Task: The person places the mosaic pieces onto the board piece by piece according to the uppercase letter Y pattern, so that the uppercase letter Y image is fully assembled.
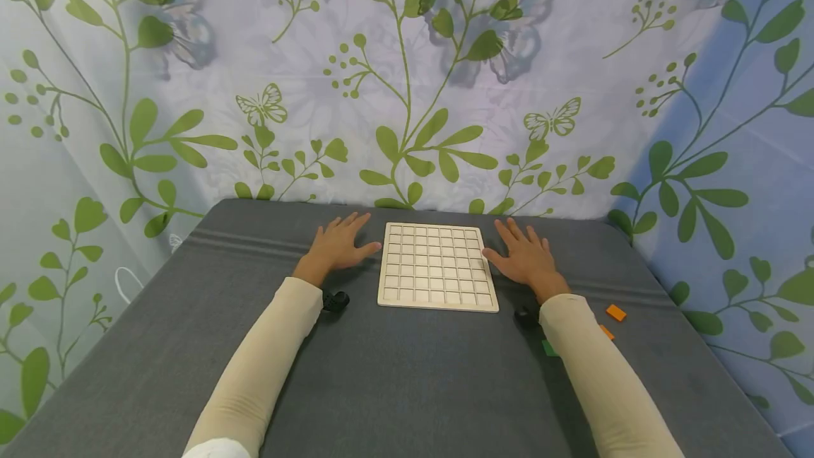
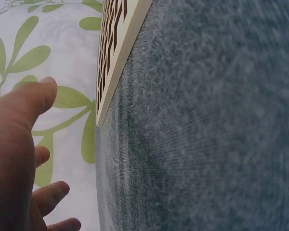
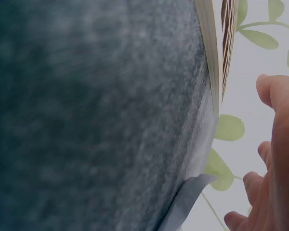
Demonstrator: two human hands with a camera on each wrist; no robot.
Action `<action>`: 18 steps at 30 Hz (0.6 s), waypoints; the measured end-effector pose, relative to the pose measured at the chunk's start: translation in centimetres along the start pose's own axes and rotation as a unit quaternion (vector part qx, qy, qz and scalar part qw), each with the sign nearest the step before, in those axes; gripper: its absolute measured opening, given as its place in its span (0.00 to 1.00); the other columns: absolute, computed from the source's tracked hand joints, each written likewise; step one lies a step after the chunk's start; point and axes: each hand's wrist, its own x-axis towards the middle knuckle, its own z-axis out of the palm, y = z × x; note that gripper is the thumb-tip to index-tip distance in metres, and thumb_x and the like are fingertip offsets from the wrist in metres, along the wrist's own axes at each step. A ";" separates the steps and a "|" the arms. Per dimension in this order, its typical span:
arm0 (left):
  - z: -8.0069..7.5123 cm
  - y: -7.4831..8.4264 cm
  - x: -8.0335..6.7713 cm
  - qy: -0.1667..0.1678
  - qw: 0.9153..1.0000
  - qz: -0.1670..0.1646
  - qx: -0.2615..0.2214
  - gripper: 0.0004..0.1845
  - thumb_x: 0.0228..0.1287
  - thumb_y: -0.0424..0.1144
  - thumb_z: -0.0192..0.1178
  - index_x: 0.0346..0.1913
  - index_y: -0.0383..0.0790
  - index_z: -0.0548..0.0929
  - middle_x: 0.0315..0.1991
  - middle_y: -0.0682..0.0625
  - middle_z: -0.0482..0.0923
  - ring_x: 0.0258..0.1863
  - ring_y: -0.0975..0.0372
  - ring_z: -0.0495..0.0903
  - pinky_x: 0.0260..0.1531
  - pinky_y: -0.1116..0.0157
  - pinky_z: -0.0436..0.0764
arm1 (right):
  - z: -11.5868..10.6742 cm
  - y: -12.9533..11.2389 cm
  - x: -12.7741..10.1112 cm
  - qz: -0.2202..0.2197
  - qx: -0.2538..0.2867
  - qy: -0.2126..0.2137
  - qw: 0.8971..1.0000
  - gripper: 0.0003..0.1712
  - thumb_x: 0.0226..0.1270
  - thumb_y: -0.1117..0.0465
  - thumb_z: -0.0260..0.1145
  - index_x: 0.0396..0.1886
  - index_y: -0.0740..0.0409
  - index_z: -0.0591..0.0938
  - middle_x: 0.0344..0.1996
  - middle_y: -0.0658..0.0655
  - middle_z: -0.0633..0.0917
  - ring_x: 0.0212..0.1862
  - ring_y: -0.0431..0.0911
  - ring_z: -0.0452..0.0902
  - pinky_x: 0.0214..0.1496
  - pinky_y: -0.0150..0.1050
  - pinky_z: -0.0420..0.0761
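A pale wooden grid board [image 1: 439, 265] with square recesses lies flat on the grey table. To its left my left hand [image 1: 337, 244] is spread, palm down, thumb pointing at the board's edge. My right hand [image 1: 523, 256] is spread likewise on the other side, its thumb close to the board's right edge; whether it touches I cannot tell. Neither hand holds anything. In the left wrist view the board [image 2: 123, 38] shows its side beyond the thumb [image 2: 36, 98]. The right wrist view shows the board's edge [image 3: 211, 48] and the right fingers [image 3: 253, 185].
Orange pieces [image 1: 616, 312] and a green piece [image 1: 550, 348] lie by the right forearm, partly hidden under it. A patterned curtain [image 1: 407, 76] with leaves and butterflies hangs behind the grey tabletop [image 1: 407, 387]. A white loop [image 1: 129, 283] shows at the table's left edge.
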 end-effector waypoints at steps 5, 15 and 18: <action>0.6 -0.1 0.1 -0.023 0.993 0.063 -0.097 0.44 0.73 0.61 0.56 0.82 0.45 0.53 0.80 0.41 0.51 0.76 0.42 0.53 0.70 0.38 0.56 | -0.3 0.6 -1.2 -0.012 -0.022 -0.003 1.000 0.50 0.75 0.28 0.47 0.84 0.48 0.46 0.81 0.64 0.45 0.77 0.72 0.34 0.71 0.73 0.35; 1.6 0.4 0.1 -0.086 0.981 0.096 -0.143 0.47 0.65 0.62 0.64 0.80 0.46 0.59 0.77 0.42 0.58 0.75 0.46 0.58 0.69 0.44 0.62 | -2.0 3.5 -6.2 -0.044 -0.020 -0.001 0.999 0.50 0.74 0.28 0.51 0.83 0.51 0.52 0.79 0.67 0.51 0.75 0.75 0.41 0.68 0.77 0.36; 1.5 0.4 0.3 -0.097 0.981 0.102 -0.136 0.48 0.63 0.63 0.66 0.80 0.47 0.60 0.77 0.43 0.59 0.75 0.47 0.58 0.69 0.43 0.62 | -2.5 4.3 -8.3 -0.054 -0.019 0.006 0.998 0.50 0.72 0.31 0.57 0.82 0.53 0.55 0.78 0.68 0.54 0.74 0.76 0.45 0.66 0.79 0.37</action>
